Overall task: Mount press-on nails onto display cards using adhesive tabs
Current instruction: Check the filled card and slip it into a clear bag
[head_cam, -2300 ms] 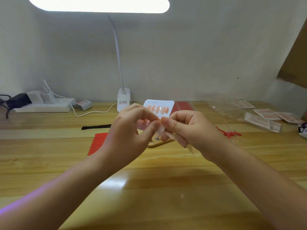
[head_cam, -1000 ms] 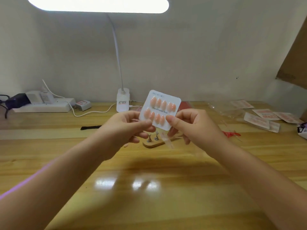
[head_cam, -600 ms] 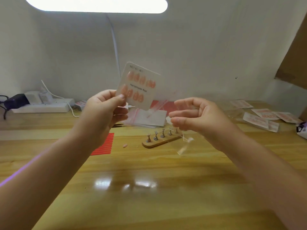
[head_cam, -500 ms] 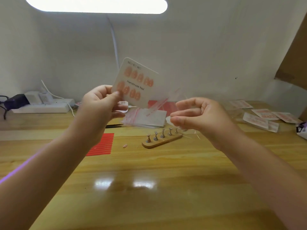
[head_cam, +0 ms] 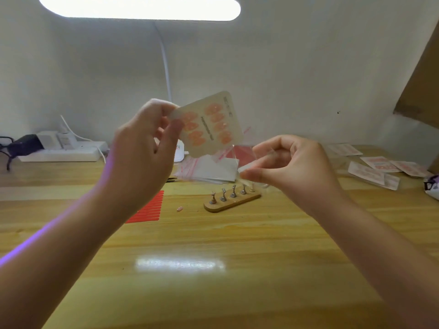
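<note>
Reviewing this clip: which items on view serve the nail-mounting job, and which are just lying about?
In use: display card in left hand; clear film pinched by right hand; wooden nail stand; loose nail.
Lying about: power strip; desk lamp; red strips.

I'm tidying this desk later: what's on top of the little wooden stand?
The wooden stand carries a row of five small metal pegs, none holding a nail that I can see. The right hand partly covers the far end.
</note>
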The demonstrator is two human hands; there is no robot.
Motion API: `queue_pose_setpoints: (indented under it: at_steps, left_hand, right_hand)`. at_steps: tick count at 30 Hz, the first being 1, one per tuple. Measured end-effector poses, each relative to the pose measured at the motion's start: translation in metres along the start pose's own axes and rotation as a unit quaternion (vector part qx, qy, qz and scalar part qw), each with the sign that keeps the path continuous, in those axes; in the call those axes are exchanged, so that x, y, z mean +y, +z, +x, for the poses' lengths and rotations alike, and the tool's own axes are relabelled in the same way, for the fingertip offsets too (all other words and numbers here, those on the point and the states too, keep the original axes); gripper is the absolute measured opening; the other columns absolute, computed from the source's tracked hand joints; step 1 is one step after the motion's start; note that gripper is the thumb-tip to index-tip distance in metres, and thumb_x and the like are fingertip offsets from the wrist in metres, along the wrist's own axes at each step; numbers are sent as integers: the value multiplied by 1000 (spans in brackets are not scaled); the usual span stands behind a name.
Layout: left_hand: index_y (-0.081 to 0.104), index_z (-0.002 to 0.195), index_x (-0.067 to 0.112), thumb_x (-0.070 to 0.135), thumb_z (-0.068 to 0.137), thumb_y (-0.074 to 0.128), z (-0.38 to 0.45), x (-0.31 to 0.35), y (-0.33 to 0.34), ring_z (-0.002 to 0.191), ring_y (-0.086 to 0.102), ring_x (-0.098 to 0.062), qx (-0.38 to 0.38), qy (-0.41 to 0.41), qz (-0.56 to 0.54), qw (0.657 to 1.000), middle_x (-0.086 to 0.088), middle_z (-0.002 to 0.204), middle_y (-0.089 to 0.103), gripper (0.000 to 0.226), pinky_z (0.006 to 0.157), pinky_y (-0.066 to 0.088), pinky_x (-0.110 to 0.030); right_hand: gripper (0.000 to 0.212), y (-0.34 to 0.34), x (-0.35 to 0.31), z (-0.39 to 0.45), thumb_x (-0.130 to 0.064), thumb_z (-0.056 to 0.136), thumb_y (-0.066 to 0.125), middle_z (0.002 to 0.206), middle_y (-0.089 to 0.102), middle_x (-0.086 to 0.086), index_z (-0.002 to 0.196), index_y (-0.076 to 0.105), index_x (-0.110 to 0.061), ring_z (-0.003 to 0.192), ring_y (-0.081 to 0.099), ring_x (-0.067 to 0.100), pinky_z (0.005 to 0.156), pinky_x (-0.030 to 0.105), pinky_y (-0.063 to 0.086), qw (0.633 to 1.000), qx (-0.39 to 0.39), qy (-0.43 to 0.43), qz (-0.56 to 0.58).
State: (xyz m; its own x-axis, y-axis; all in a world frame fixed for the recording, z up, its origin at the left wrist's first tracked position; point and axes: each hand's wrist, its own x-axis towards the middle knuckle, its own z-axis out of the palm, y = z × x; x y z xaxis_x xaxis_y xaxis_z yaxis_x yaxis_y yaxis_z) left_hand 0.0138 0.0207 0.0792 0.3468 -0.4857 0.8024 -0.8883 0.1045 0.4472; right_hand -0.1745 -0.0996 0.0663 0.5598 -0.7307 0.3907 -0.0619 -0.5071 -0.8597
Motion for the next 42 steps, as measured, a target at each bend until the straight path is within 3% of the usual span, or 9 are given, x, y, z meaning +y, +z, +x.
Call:
queue_pose_setpoints:
  at_steps: [3,8,11,13,16,19,22,30,42]
  left_hand:
    - [48,85,42,36,100,48,3,-3,-1,68,60,1,31,-51,-42,997,22,78,62,16,58,47,-19]
    - [47,84,45,34,100,47,5,-3,-2,68,59,4,4,-48,-31,998,15,82,63,20,52,42,-5]
    - [51,89,43,29,99,48,6,-4,-6,77,60,4,-32,41,-18,998,24,86,63,18,60,41,-3]
    - [56,98,35,27,98,49,7,-7,-10,79,58,-1,-38,113,-15,993,25,84,61,10,66,44,-10]
    - [66,99,17,19,99,52,9,-14,-12,75,57,-13,-38,194,8,980,10,86,64,14,68,49,-30]
    - [71,98,5,10,96,58,9,-20,-11,78,63,-29,-51,274,68,958,-4,91,71,14,66,52,-45]
    - [72,99,9,6,95,60,7,-22,-10,80,67,-31,-55,343,103,932,-5,98,73,12,62,54,-46]
    - [77,98,12,7,95,61,0,-21,-6,73,67,-28,5,368,173,914,-2,99,74,17,56,54,-40]
    - [76,102,12,10,97,59,-11,-16,7,72,66,-22,7,374,152,915,-3,93,75,19,58,53,-35]
  right_hand:
    - [43,0,1,2,-18,61,91,73,74,-2,96,66,-19,70,71,11,66,20,57,1000,13,-25,6]
    - [31,0,1,-1,-18,71,85,75,68,-11,94,65,-25,68,64,3,65,16,53,975,55,-146,-157]
    - [20,1,1,-1,-17,78,81,77,59,-18,90,65,-23,67,59,6,59,19,48,933,106,-218,-267]
    - [15,0,3,0,-13,80,79,78,55,-15,85,65,-17,70,58,16,58,27,44,904,148,-257,-307]
    - [14,-2,8,1,-7,80,77,82,62,-7,86,66,-13,75,59,23,65,30,42,883,168,-294,-326]
    - [16,-2,12,3,1,78,77,86,68,4,88,68,-7,73,59,29,67,43,48,842,173,-362,-360]
    - [13,-1,16,4,6,78,72,88,70,8,87,70,-2,74,60,32,67,47,48,811,169,-422,-368]
    - [1,-1,20,6,-3,84,72,89,72,3,84,72,-3,77,63,28,71,42,46,813,135,-455,-337]
    - [4,3,22,6,-6,85,72,83,74,1,83,75,-5,74,66,26,72,42,50,815,140,-477,-296]
